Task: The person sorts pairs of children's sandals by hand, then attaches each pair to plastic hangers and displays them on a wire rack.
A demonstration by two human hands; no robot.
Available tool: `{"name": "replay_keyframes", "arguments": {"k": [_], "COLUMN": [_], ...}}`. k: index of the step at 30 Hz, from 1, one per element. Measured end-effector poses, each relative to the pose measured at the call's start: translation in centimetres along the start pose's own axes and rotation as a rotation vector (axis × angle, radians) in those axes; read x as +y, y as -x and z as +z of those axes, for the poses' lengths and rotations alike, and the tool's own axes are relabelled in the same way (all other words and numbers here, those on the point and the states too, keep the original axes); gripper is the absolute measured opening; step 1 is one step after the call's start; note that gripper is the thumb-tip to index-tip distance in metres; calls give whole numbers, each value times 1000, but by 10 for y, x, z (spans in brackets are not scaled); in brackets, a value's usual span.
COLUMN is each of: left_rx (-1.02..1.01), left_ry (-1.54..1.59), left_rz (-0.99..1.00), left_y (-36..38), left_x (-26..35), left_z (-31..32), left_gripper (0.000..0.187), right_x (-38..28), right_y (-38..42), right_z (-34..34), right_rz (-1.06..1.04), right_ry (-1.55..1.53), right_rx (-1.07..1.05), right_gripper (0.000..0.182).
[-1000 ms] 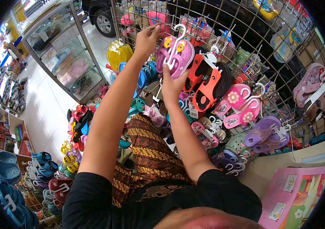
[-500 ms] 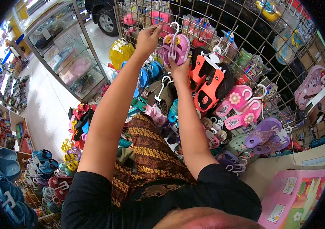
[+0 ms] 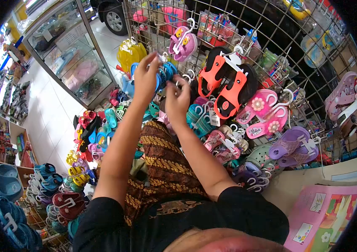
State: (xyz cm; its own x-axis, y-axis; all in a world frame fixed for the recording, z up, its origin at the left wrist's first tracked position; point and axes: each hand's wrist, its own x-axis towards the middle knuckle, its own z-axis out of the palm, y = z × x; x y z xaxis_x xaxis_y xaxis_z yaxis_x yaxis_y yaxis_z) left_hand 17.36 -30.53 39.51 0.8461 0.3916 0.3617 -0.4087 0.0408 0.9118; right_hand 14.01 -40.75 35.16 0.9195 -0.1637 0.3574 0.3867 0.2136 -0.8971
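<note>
A pair of small pink sandals (image 3: 183,44) with yellow decorations hangs by a white hanger on the wire grid, just above my hands. My left hand (image 3: 146,77) is raised with its fingers apart, in front of blue sandals (image 3: 169,71) and below the pink pair. To its right, my right hand (image 3: 177,100) is also open, thumb and fingers parted and slightly curled. Its fingertips overlap the lower edge of the blue sandals in this view. Both hands are empty. Orange and black sandals (image 3: 228,86) hang to the right of my right hand.
Yellow sandals (image 3: 131,53) hang left of my hands. Pink flowered sandals (image 3: 266,113) and purple sandals (image 3: 294,147) hang lower on the wire grid (image 3: 266,31). A glass display case (image 3: 71,50) stands at the left. Teal sandals (image 3: 199,119) lie near my knees.
My hands have let go of the pink sandals, which now hang on the grid. Both hands have moved down and left toward the blue sandals.
</note>
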Motion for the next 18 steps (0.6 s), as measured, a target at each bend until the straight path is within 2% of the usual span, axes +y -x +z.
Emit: {"name": "replay_keyframes", "arguments": {"k": [1,2,3,4,7,9,10,11,13,15,17,18], "left_rx": [62,144,126,146,203,221,193,158,-16,-85,-12,33], "left_ry": [-103,33,-64,-30,58,12,-58,-179,-426,-659,-767,-762], "left_rz": [-3,-13,-41,-129,-181,-281,-307,-342,-532,-545,-719,-824], "left_y": [20,42,58,73,103,114,118,121,134,155,202,222], "left_x": [-5,-14,-27,-36,-54,-79,-78,-102,-149,-157,-208,-218], "left_z": [-9,-15,-31,-43,-77,-116,-134,-163,-227,-267,-325,-346], "left_gripper": [33,28,26,25,23,20,20,24,30,36,37,38], "right_x": [11,19,26,28,32,61,76,90,205,185,207,210], "right_y": [11,23,35,41,53,60,63,68,101,93,88,92], "right_z": [-3,-2,2,6,17,30,34,39,21,46,70,79], "right_rz": [-202,-168,-127,-106,-2,101,89,68,-514,-77,274,225], "right_ry": [211,154,97,119,136,149,255,353,920,1545,1660,1771], "right_rx": [-76,-128,-176,-218,-347,-479,-594,-675,-815,-1430,-1467,-1531], "right_gripper": [16,12,10,10,14,16,18,23,32,41,44,45]}}
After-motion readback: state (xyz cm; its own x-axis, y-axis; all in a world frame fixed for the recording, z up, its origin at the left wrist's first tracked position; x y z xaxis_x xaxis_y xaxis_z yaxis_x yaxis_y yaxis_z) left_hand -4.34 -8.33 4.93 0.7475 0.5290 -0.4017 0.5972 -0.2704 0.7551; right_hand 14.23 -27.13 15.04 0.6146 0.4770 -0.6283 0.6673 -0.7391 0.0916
